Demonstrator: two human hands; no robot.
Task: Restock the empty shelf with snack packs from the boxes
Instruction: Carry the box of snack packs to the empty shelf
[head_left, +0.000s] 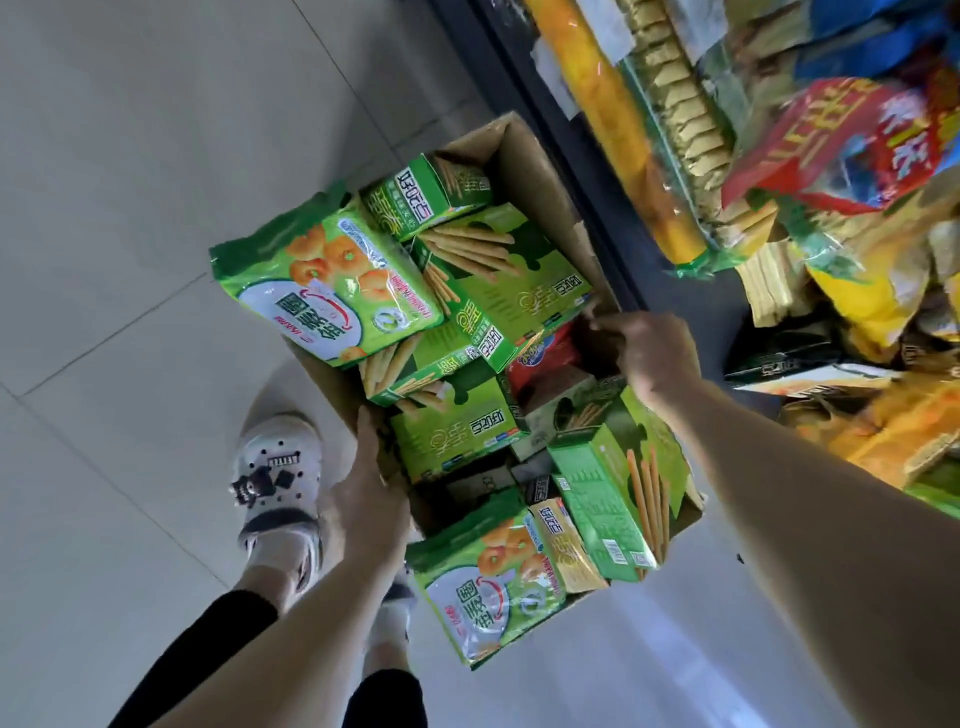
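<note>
Cardboard box is stuffed, sitting right beside the shelf, over the grey tiled floor. Can't tell if it's resting on the tiles or lifted.

What's in it: mostly green stick-biscuit boxes, flat cartons with long breadsticks printed on them, tossed in at all angles and piled on each other. One green ring-cookie bag leans over the far-left rim. A second ring-cookie bag hangs over the near corner. A red pack is wedged low between the green cartons, mostly buried, and a small yellow carton sits just beside the second bag.

Left hand grips the box wall on the near-left side, thumb along the cardboard. Right hand has its fingers curled over the rim on the shelf side, grasping the cardboard there, though the tips are partly hidden.

The shelf is a blurry jumble: a red bag, yellow and orange packs, all cut off at the frame edge, print unreadable. A white clog shows beside the box.
</note>
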